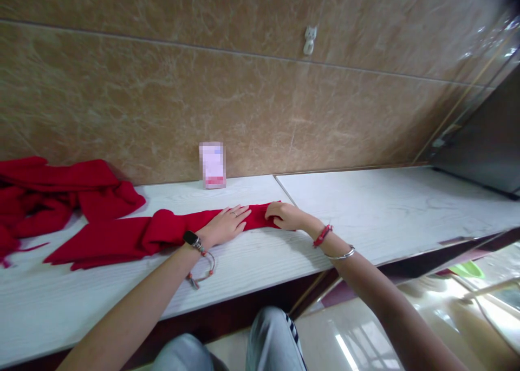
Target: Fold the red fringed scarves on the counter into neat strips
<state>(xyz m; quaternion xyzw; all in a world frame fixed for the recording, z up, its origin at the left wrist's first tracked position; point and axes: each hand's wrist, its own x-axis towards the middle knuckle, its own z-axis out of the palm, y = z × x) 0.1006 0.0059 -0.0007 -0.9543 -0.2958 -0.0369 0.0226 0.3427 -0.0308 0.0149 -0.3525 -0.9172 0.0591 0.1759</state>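
Pale blue denim covers the two knees (270,336) nearest me, well in front of the small upright pink-and-white rectangular object (213,162), whose face is blurred. Beyond them, on the whitish wood-grain counter (365,203), a long folded strip of deep red cloth (117,241) lies just in front of that object, stretching out to both sides of it. The left hand (225,227) lies flat on the cloth, palm down, fingers slightly parted, gripping nothing. The right hand (286,216) is curled over the cloth's right end; whether it pinches the fabric I can't tell. A crumpled heap of red fabric (49,197) sits well left of the object. Behind it rises the brown marbled wall (162,89), bearing a little white cat-shaped figure (310,40) up to its right.
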